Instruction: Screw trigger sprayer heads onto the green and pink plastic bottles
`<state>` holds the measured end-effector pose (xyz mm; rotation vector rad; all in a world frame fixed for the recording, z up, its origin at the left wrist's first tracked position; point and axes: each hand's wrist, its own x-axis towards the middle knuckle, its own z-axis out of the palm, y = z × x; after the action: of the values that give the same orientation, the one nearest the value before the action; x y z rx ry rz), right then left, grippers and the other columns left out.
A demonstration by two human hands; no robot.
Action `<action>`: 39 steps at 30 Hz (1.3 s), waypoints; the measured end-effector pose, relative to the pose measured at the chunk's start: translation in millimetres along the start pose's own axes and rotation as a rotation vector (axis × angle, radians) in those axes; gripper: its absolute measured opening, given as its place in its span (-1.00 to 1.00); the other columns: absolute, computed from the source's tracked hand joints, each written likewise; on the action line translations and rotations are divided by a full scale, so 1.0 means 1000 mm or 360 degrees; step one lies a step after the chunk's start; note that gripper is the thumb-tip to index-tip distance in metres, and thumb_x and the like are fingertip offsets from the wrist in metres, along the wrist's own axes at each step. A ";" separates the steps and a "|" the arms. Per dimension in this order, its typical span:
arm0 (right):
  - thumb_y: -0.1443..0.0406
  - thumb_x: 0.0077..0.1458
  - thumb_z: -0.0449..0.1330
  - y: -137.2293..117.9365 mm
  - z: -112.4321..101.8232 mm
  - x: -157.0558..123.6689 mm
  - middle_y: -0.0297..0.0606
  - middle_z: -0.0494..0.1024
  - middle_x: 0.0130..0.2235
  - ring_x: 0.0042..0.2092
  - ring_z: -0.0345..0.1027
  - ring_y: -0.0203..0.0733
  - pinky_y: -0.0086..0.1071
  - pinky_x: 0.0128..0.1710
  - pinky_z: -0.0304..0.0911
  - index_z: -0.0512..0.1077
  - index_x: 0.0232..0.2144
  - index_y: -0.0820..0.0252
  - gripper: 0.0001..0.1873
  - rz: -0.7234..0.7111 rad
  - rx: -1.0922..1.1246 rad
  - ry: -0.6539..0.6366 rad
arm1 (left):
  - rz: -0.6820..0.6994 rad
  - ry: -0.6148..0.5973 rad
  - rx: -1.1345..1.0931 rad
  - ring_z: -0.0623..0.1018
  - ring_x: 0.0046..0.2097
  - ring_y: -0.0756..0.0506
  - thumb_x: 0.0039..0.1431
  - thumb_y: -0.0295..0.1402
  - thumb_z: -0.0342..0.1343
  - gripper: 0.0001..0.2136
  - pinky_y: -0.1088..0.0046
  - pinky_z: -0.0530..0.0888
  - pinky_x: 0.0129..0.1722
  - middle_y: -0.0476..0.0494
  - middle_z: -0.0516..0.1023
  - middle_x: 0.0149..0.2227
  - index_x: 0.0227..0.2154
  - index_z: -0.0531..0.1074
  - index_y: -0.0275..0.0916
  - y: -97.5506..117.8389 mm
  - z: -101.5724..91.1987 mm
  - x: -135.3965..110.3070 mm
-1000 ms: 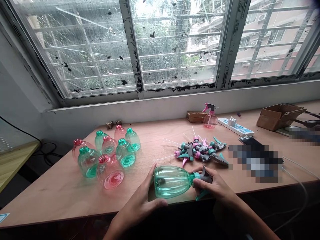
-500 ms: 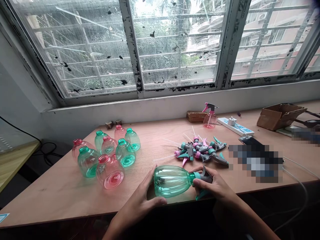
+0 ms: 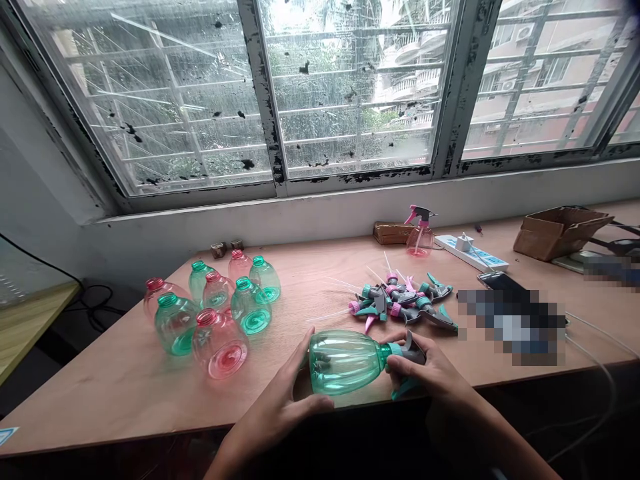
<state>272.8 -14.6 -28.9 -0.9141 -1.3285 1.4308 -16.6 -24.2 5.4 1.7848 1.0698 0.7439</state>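
My left hand wraps the base end of a clear green plastic bottle, which lies on its side just above the table. My right hand grips the grey and teal trigger sprayer head on the bottle's neck. Its dip tube is visible inside the bottle. To the left stand several headless pink and green bottles, including a pink one and a green one. A heap of loose sprayer heads with thin tubes lies just beyond my hands.
A wooden table runs along a barred window. Farther back are an assembled pink spray bottle, a power strip and a cardboard box. A phone and a pixelated object lie right.
The green bottle has turned slightly between my hands, and my left fingers have shifted a little on its base. The other objects have not moved.
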 end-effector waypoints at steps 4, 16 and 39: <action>0.11 0.10 0.36 0.004 -0.002 0.002 -0.34 0.60 -0.56 -0.52 0.49 -0.24 -0.43 -0.47 0.37 0.34 -0.12 0.24 -0.56 -0.0016 0.0010 -0.0019 | 0.0057 -0.0039 -0.0061 0.05 0.42 -0.24 0.15 -0.41 0.24 -0.07 0.08 0.07 0.39 -0.06 0.09 0.41 0.40 -0.29 0.05 0.004 0.003 0.000; 0.10 0.08 0.37 0.002 -0.001 0.002 -0.36 0.59 -0.55 -0.53 0.49 -0.24 -0.44 -0.48 0.39 0.35 -0.16 0.24 -0.57 -0.0014 0.0036 0.0009 | 0.0070 -0.0067 -0.0080 0.15 0.39 -0.31 0.12 -0.41 0.28 -0.07 0.02 0.11 0.37 -0.12 0.02 0.44 0.40 -0.21 0.05 -0.007 0.000 0.002; 0.08 0.05 0.38 0.000 0.000 0.001 -0.36 0.59 -0.54 -0.52 0.50 -0.20 -0.40 -0.48 0.40 0.35 -0.17 0.22 -0.55 0.0018 0.0029 0.0007 | 0.0026 -0.0077 -0.0195 0.09 0.41 -0.31 0.16 -0.35 0.28 -0.09 0.03 0.05 0.39 -0.18 -0.02 0.44 0.40 -0.21 -0.04 -0.006 -0.001 0.002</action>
<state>273.1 -13.8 -28.9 -0.9135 -1.3067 1.4464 -19.1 -20.9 0.7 1.7006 0.9588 0.7565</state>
